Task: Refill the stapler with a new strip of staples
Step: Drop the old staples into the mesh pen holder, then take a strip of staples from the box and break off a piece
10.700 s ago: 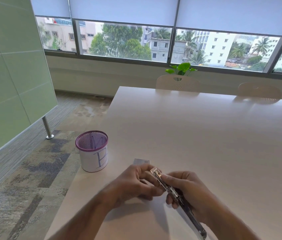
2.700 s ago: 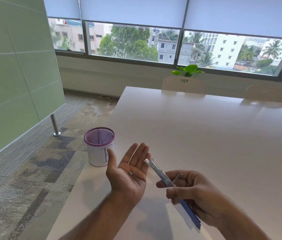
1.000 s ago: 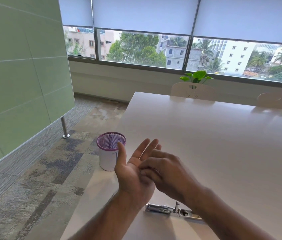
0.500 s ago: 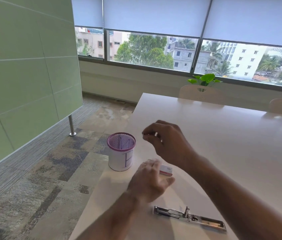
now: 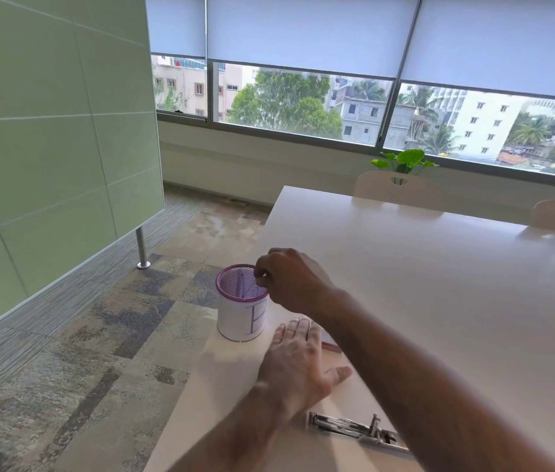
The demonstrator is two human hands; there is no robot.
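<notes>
The stapler lies swung open on the white table near the front edge, its metal magazine facing up; my right forearm hides its right end. My right hand hovers over the rim of the purple mesh cup, fingertips pinched together on a tiny staple bit that is barely visible. My left hand is flat, palm down, fingers straight, low over the table just behind the cup. A small red-and-white staple box peeks out from under its fingers.
The cup stands at the table's left edge, with carpeted floor below. A green partition panel stands at the left. Two pale chairs and a green plant are at the table's far side by the window.
My right hand has moved left and down from above the table to over the cup's mouth. My left hand has spread flat and reached forward over the staple box. The stapler stays on the table.
</notes>
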